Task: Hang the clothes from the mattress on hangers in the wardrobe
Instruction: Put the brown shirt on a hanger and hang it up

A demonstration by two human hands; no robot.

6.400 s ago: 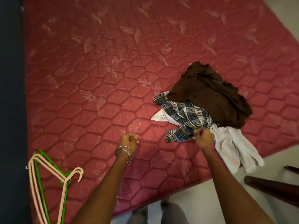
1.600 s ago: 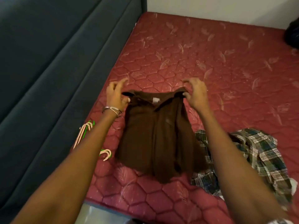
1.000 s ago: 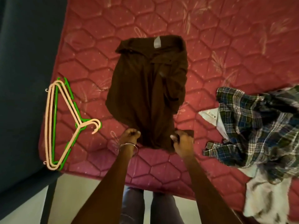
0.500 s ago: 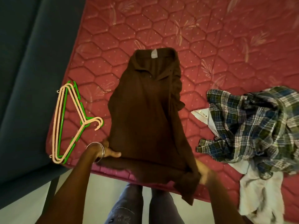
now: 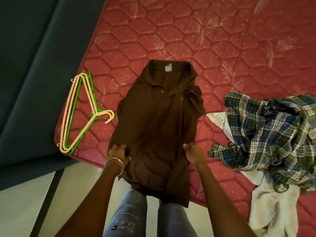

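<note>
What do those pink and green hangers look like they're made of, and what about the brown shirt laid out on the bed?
The stacked pink and green hangers look like moulded plastic: thin, uniformly coloured bars with a slight sheen. The brown collared shirt looks like soft matte woven or knit fabric, possibly cotton; it creases and drapes limply over the edge of the red quilted mattress. The exact fibre cannot be told.

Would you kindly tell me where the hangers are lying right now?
In the head view, the hangers lie stacked on the mattress near its left edge, just left of the spread brown shirt.
</note>
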